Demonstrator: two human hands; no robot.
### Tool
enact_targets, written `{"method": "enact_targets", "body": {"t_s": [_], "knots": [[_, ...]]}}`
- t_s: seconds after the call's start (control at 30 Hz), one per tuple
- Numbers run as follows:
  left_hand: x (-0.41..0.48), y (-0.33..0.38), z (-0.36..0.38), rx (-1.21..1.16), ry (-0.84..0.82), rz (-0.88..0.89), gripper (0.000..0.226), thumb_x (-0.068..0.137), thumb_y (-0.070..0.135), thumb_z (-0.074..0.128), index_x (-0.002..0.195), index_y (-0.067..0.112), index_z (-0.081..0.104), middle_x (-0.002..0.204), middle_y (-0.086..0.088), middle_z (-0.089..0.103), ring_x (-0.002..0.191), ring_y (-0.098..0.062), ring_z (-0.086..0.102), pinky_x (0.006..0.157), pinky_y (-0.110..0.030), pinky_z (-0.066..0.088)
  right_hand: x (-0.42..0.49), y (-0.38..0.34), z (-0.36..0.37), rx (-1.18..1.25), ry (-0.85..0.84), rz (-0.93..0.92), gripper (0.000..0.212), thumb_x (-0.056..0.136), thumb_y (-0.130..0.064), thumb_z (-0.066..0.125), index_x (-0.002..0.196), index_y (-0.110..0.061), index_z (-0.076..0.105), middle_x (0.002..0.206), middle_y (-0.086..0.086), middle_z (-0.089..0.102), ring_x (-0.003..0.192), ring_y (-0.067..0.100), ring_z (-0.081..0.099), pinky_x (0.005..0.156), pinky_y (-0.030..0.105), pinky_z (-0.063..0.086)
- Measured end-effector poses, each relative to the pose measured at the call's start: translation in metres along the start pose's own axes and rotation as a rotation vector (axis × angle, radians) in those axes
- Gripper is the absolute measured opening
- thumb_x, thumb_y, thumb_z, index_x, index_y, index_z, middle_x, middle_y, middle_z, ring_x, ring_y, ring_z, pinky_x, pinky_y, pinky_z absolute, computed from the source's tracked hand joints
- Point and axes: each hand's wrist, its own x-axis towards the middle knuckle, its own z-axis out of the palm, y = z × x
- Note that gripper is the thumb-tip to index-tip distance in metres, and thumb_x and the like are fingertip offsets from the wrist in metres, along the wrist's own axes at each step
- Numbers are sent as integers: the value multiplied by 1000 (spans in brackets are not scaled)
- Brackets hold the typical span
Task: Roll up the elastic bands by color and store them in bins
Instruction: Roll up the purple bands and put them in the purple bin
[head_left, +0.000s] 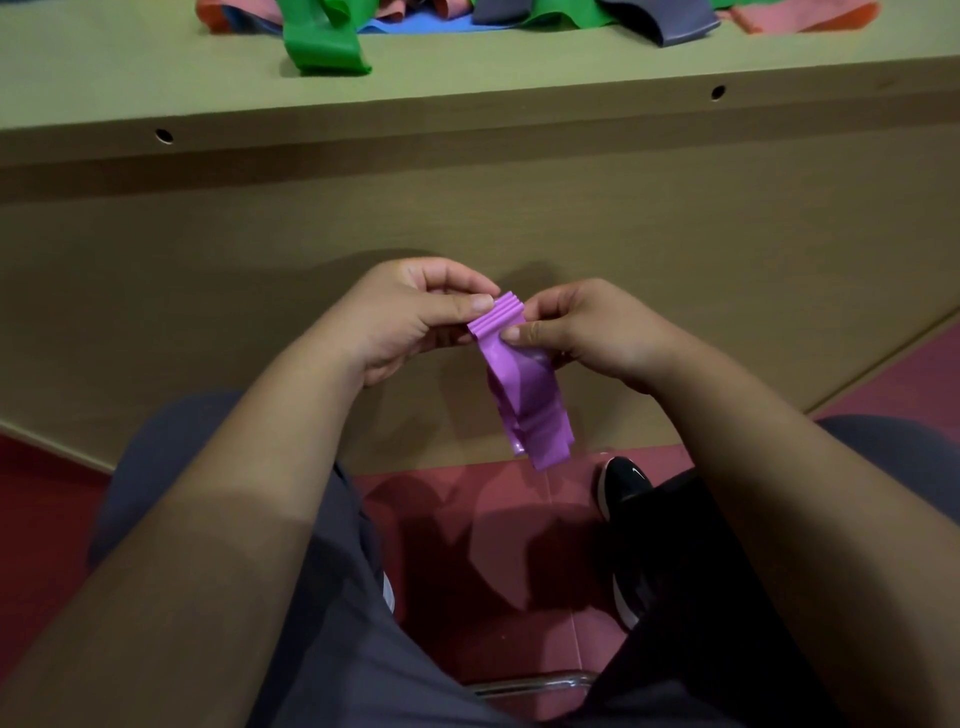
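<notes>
A purple elastic band (524, 395) hangs between my hands, below the table's front edge. Its top end is wound into a small ridged roll (498, 316); the loose tail droops toward the floor. My left hand (410, 322) pinches the roll from the left with thumb and fingers. My right hand (587, 332) pinches it from the right, thumb on the band just under the roll. On the table top lies a heap of loose bands: green (324, 44), grey (670, 21), pink-orange (800, 15) and blue (415, 23). No bin is in view.
The wooden table (467, 93) has a deep front panel with two round holes. Below are my lap in grey and black clothing, a black shoe (626, 483), a red floor and a chrome chair bar (524, 686).
</notes>
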Motion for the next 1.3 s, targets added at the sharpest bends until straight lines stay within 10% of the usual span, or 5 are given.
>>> {"method": "enact_targets", "body": {"t_s": [0.3, 0.53, 0.87, 1.3], "knots": [[-1, 1, -5, 333, -39, 175, 31, 83, 2, 85, 112, 12, 77, 101, -7, 80, 91, -8, 71, 82, -23, 58, 3, 1, 3, 38, 44, 40, 19, 96, -18, 79, 78, -16, 74, 74, 7, 64, 72, 21, 55, 71, 37, 48], [-2, -2, 7, 684, 66, 451, 46, 83, -6, 75, 120, 21, 74, 107, 12, 75, 99, -1, 69, 89, -19, 54, 8, 3, 4, 140, 150, 53, 33, 78, -32, 88, 102, -16, 72, 82, 9, 69, 78, 24, 60, 74, 46, 50], [1, 1, 9, 346, 108, 479, 45, 88, -9, 71, 115, 27, 69, 112, 6, 76, 110, -11, 71, 99, -35, 57, -1, -7, 7, 227, 162, -104, 17, 96, -13, 77, 113, -16, 80, 78, -1, 69, 67, 12, 58, 64, 28, 49], [1, 0, 9, 277, 168, 484, 21, 88, 5, 80, 100, 22, 77, 89, 5, 74, 84, -9, 64, 86, -44, 55, -7, -16, 7, 287, 257, -166, 20, 99, -16, 75, 114, -25, 82, 84, 7, 73, 77, 18, 62, 74, 40, 58]]}}
